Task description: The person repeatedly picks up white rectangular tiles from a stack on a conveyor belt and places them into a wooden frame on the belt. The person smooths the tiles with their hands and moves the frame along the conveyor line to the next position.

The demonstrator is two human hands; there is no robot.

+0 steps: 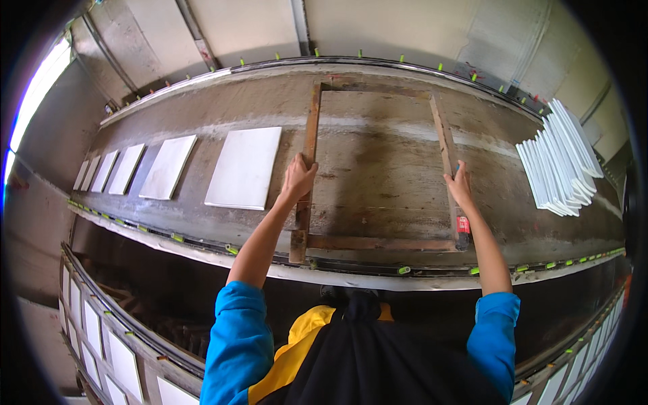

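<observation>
A rectangular wooden frame (312,125) lies on the long brown worktable (378,192) before me. My left hand (299,178) is closed round its left bar, about midway along. On the right bar my right hand (460,187) is closed too, its thumb and fingers at the wood. Something small and blue shows at the fingertips of that hand; its kind cannot be made out. A red and black object (463,228), perhaps a tape measure, sits at the frame's near right corner, below my right wrist. Inside the frame the stained tabletop shows.
Several white rectangular panels (244,167) lie in a row on the left of the table. A fanned stack of white panels (557,162) stands at the right end. Rails with yellow-green clips (403,271) run along both long edges. More panels (123,364) sit on a rack behind me.
</observation>
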